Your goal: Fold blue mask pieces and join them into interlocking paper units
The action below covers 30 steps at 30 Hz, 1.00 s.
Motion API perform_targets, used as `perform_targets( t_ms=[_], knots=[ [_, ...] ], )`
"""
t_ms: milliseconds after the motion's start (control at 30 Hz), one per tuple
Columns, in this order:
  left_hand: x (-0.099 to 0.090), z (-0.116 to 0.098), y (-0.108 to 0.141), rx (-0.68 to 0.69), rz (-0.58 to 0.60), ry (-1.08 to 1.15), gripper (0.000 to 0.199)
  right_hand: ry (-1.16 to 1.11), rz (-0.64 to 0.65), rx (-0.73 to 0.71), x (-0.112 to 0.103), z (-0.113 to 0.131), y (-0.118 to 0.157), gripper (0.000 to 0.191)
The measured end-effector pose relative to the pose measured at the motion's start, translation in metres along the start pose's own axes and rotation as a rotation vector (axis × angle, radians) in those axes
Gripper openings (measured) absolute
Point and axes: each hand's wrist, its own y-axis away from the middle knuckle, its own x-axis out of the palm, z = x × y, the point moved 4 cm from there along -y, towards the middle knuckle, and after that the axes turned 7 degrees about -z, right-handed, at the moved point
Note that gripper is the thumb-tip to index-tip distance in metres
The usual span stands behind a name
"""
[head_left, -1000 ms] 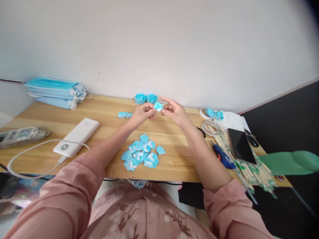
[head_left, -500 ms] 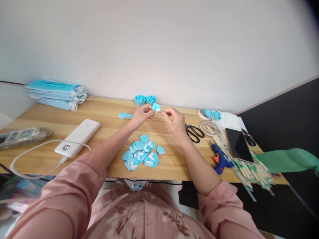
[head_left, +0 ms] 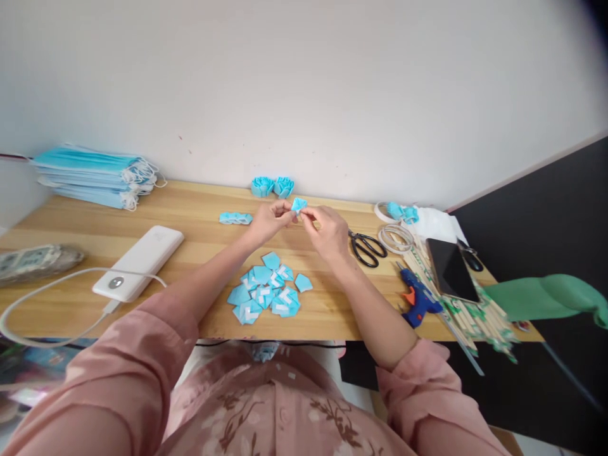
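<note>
Pinched in my left hand [head_left: 272, 220] is a small folded blue petal [head_left: 299, 204], held above the middle of the table. The thumb and forefinger of my right hand [head_left: 329, 231] close on its lower right edge, partly covering it. Below both hands lies a loose pile of similar blue petals [head_left: 263, 275], several with white tape strips on them. One petal [head_left: 303, 283] sits slightly apart on the right. Behind the hands stand two blue rosettes [head_left: 263, 186], and a short row of joined blue folds [head_left: 235, 218] lies to the left.
Black-handled scissors [head_left: 365, 247], tape rolls [head_left: 396, 239], a blue glue gun [head_left: 418, 301], a phone [head_left: 452, 269] and wooden sticks [head_left: 491, 323] occupy the right side. On the left are stacked face masks [head_left: 90, 174] and a white power bank [head_left: 137, 263] with its cable.
My right hand has moved left to the petal, closing the small gap between them. The petal has been turned slightly, so its white strip is mostly hidden. The view has shifted a little.
</note>
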Motion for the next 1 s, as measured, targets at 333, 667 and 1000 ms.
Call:
perform_targets(
  t_ms=[333,667,1000],
  knots=[
    [0.001,-0.003,0.002,0.084,-0.014,-0.1,0.013,0.045,-0.028,0.011,0.003,-0.003,0.002,0.018],
    [0.002,-0.014,0.006,0.22,-0.043,-0.332,0.012,-0.053,-0.002,0.116,0.007,-0.007,0.002,0.016],
    [0.002,-0.013,0.005,0.254,-0.041,-0.376,0.013,-0.096,-0.026,0.089,0.006,-0.006,0.002,0.016]
  ],
)
